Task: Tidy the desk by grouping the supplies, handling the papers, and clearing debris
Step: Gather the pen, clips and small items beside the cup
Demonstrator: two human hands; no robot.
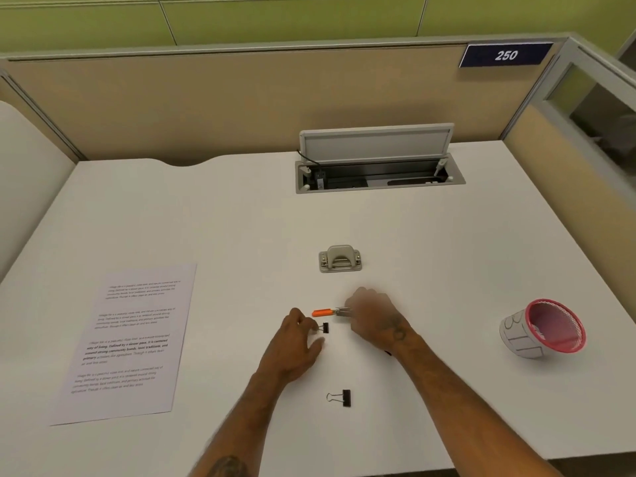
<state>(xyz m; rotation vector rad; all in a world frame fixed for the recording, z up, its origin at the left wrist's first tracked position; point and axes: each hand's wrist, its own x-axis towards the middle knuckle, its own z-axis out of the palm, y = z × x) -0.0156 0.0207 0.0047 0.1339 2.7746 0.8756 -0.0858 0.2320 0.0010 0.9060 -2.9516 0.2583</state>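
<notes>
My left hand (297, 342) pinches the wire handle of a small black binder clip (325, 327) on the white desk (241, 218). Just to its right, my right hand (373, 316) grips the metal end of an orange-handled tool (323, 311), which looks like a staple remover. A second, larger black binder clip (340, 397) lies loose between my forearms. A grey hole punch (340, 259) stands beyond the hands. Printed paper (127, 342) lies flat at the left.
A red mesh cup (547, 328) with a white paper band lies tipped on its side at the right. An open cable tray (378, 177) with a raised lid is set into the desk at the back. Beige partition walls enclose the desk.
</notes>
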